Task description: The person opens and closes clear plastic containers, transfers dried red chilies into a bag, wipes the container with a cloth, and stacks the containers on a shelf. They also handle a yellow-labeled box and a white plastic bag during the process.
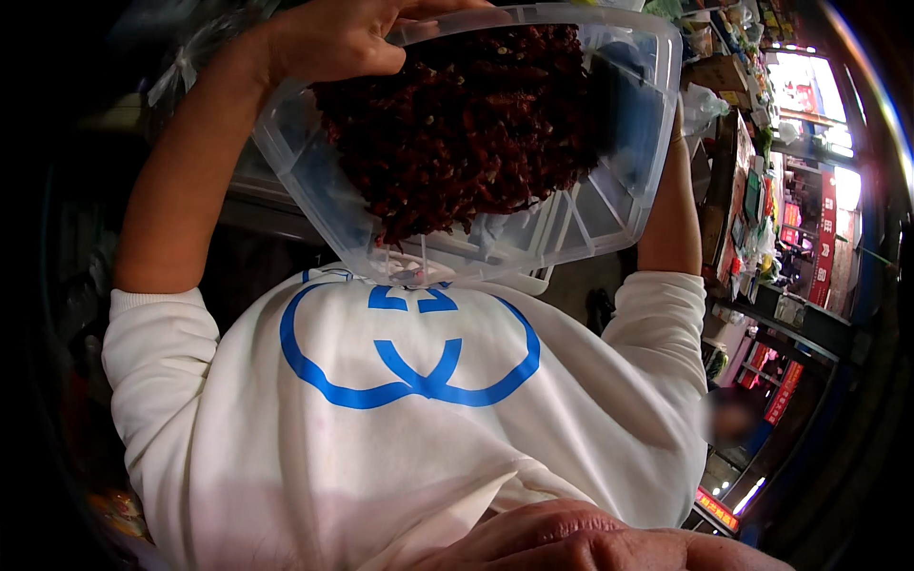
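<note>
Clear plastic tub, front and centre, is hanging tilted before the chest, its mouth facing the camera, and dark red, chilli-like pieces are filling its middle! Up top, the left hand is clamping the upper left rim, thumb lying over the pieces, so most of the tub is spreading below and right of that grip. Behind the tub's right side, the right hand is hiding; I can't tell how that grip is standing. Over to the markings: a blue emblem of interlocking curves is sprawling across the white top, and a red banner is showing pale characters off right. Left forearm is slanting up and inward; right forearm is standing nearly upright.
</note>
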A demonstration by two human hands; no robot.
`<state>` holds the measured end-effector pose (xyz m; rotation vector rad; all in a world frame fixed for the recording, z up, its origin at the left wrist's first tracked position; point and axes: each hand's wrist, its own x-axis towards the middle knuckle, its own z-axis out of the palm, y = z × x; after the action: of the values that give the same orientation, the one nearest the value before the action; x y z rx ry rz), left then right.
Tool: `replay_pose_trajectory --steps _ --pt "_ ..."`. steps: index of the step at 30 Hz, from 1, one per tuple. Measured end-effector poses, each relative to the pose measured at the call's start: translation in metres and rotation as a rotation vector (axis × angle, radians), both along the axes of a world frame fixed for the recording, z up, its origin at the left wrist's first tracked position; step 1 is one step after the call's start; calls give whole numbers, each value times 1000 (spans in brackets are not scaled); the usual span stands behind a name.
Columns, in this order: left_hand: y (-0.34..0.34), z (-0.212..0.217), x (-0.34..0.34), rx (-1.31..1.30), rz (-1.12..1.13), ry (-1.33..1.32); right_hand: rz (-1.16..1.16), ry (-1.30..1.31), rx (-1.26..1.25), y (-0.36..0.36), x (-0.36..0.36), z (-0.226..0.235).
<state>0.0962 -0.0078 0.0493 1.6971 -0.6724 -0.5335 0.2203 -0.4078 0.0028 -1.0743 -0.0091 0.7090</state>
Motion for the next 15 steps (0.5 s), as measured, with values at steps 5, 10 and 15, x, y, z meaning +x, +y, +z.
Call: replay_pose_trajectory --steps 5,10,15 --pt "2 0 0 17 3 -79 -104 60 -104 10 -15 -13" --pt "5 6 -4 125 41 -90 -238 105 -227 4 -38 -27" --pt "0 9 2 105 30 -57 -334 38 -279 5 -51 -29"
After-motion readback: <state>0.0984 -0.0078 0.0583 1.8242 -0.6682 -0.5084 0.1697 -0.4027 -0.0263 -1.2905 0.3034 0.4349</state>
